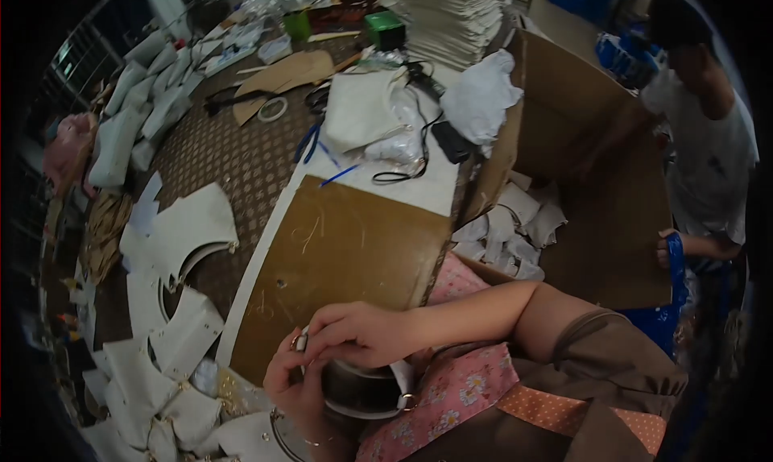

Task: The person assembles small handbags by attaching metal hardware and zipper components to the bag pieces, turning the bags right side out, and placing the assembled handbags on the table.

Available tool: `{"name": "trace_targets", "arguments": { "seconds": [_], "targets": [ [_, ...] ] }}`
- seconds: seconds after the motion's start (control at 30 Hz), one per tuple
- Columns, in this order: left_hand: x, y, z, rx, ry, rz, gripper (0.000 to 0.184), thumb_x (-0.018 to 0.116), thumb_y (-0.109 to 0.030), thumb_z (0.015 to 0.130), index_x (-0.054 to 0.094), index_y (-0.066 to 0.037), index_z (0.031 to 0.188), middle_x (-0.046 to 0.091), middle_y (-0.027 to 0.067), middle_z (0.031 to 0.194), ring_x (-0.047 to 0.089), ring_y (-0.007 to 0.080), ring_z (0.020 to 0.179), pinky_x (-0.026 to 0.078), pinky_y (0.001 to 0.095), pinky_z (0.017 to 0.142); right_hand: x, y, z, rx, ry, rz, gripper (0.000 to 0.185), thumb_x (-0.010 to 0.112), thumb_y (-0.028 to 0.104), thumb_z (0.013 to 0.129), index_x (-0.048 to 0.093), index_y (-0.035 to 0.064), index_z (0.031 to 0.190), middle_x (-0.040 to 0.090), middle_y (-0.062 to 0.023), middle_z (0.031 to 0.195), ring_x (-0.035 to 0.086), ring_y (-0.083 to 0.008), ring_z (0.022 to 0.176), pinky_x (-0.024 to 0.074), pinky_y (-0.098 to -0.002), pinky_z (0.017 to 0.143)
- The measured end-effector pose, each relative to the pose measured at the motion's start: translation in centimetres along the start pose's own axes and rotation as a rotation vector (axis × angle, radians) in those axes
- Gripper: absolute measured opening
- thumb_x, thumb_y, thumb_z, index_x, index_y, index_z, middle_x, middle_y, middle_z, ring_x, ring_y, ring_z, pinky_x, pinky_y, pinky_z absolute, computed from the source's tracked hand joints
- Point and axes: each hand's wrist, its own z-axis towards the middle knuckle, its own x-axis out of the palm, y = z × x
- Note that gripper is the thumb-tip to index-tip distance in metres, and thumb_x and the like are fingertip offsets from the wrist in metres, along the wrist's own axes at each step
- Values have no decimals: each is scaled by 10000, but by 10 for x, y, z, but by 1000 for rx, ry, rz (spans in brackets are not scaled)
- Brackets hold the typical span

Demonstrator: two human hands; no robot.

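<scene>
My right hand (358, 333) reaches in from the right with its fingers bent and pinched together. Facing it from below is my left hand (291, 385), its thumb and fingers closed at the same spot. Between the fingertips of both hands shows a small white end with a metal ring. It seems to belong to a white bag strap (374, 414) that curves below my hands to another metal ring near my apron. Part of the strap is hidden by my fingers. A brown board (346, 236) lies on the table just beyond my hands.
White bag pieces (189, 321) with curved handles pile up on the left. A large cardboard box (596, 116) with white pieces inside stands on the right, where another person (708, 140) reaches in. Blue-handled pliers (307, 144), tape (273, 110) and a white pouch (362, 107) lie farther back.
</scene>
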Motion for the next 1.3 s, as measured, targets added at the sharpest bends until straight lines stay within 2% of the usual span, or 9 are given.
{"name": "trace_targets", "arguments": {
  "seconds": [0.3,0.53,0.7,0.8,0.93,1.03,1.1,1.17,1.3],
  "targets": [
    [10,8,-4,-34,-54,-114,134,674,73,717,598,16,812,626,214,1048,595,295,1023,425,398,945,0,-7,-2,-62,2,-86,242,623,42,791,668,88,1024,613,-117,908,576,-309,891,459,-373,786],
    [8,9,-4,-28,-36,-93,125,668,71,725,597,17,812,627,207,1034,596,296,1020,424,400,946,2,-9,-5,-100,-24,-59,250,600,33,831,661,110,1060,625,-80,903,572,-264,882,442,-358,791],
    [5,9,-6,-35,-51,-85,118,664,69,731,596,17,812,628,201,1025,597,297,1017,424,402,947,3,-9,-5,81,-25,-22,289,670,60,750,607,53,1032,633,-84,898,602,-274,816,461,-366,768],
    [3,9,-6,-41,-60,-81,114,661,68,735,595,17,812,628,198,1019,598,297,1016,423,403,947,-13,-1,-5,-28,-67,-143,308,683,88,758,573,29,1040,615,-85,907,609,-264,789,477,-358,746],
    [0,10,-8,-44,-69,-75,108,658,67,739,595,17,812,629,194,1011,598,298,1014,423,404,948,-80,9,-27,192,-382,-229,215,661,117,837,586,29,1018,588,-51,867,577,-133,759,487,-266,677],
    [0,12,-8,-44,-82,-82,104,655,66,743,594,17,812,629,191,1005,599,298,1012,423,405,949,-154,4,-78,364,-895,-43,175,521,197,947,594,57,1023,539,18,786,491,-52,684,424,-194,608],
    [1,13,-6,-39,-91,-93,101,653,65,745,594,17,812,630,189,1001,599,299,1011,422,406,949,-198,26,-102,201,-1373,545,107,501,173,939,558,89,971,495,12,696,461,-88,573,414,-219,537],
    [3,15,-4,-32,-87,-97,99,652,65,748,593,17,812,630,186,997,599,299,1010,422,407,949,-260,48,-150,171,-1579,744,68,479,110,912,540,82,911,482,19,663,404,-76,531,358,-204,472],
    [10,19,1,4,-86,-133,93,648,63,752,593,17,812,631,182,989,600,300,1008,422,408,950,-382,149,-170,-40,-1779,568,115,474,108,897,561,46,938,576,-9,756,440,-93,557,383,-209,506]
  ]
}}
